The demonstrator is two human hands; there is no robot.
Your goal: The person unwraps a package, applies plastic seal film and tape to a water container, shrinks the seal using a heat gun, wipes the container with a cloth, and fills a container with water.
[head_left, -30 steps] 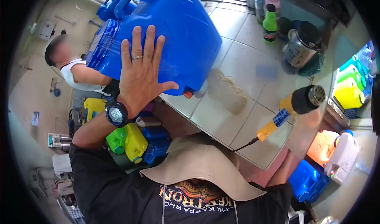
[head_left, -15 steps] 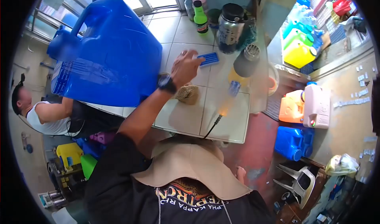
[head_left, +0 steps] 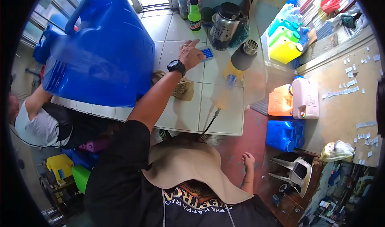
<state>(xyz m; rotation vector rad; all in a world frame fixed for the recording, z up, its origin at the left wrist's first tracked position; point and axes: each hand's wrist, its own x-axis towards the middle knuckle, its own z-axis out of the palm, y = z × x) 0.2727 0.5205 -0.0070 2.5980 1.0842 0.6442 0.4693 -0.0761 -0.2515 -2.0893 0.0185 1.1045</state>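
My left hand [head_left: 191, 54], with a black watch at the wrist, reaches over the white tiled counter [head_left: 176, 121]. Its thumb is at the edge of a small blue ridged piece [head_left: 207, 54], which the hand partly covers; no firm grip shows. To the left stands a big blue jug [head_left: 100, 54]. Near my wrist is a rumpled brown cloth [head_left: 183, 90]. A yellow tool [head_left: 232, 72] with a dark body, metal grille end and black cord is right of the hand. Low down, my right hand [head_left: 248, 160] hangs beside my body, fingers loosely bent and apart, holding nothing.
A green bottle [head_left: 195, 16] and a steel flask [head_left: 224, 28] stand at the counter's back. Right are orange [head_left: 279, 100], pink [head_left: 305, 98] and blue [head_left: 280, 135] jugs and a white chair [head_left: 294, 173]. A person [head_left: 34, 119] is at the left, behind the blue jug.
My left hand has left the blue jug and crossed right to the small blue piece, lately moving slightly farther back. My right hand has come into view. The camera's view has shifted.
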